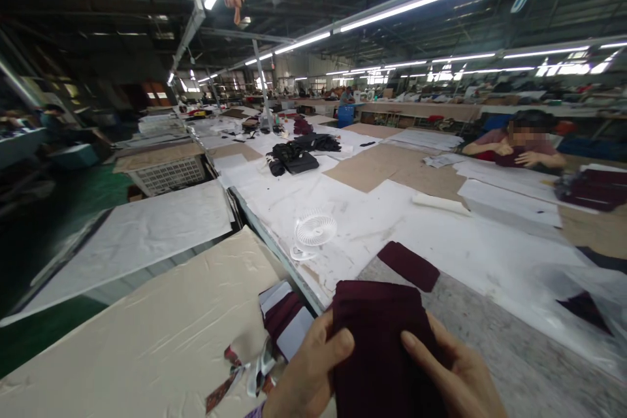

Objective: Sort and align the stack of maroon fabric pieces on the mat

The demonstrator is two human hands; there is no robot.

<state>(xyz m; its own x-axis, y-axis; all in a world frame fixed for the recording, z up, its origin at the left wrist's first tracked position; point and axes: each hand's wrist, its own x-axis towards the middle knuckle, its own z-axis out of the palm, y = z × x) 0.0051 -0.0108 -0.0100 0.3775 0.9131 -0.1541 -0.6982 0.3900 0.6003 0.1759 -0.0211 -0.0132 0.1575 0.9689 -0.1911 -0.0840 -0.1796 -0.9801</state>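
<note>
A stack of dark maroon fabric pieces point(379, 346) is held up close in front of me. My left hand point(313, 366) grips its left edge, thumb on the front face. On the right edge, my right hand point(453, 366) is closed the same way, with its thumb pressed to the cloth. Just beyond lies a single maroon fabric piece point(409, 266) on a grey felt-like mat point(490, 333). To the left of my left hand are a pile of maroon and pale pieces point(284, 313) and some loose strips point(245, 366).
A white fan point(315, 230) stands on the long table point(353, 209), with dark cloth heaps point(298, 157) behind it. At the right a person point(526, 144) handles maroon cloth, near clear plastic point(588, 300). A cream-covered table point(171, 313) and a crate point(169, 175) are left.
</note>
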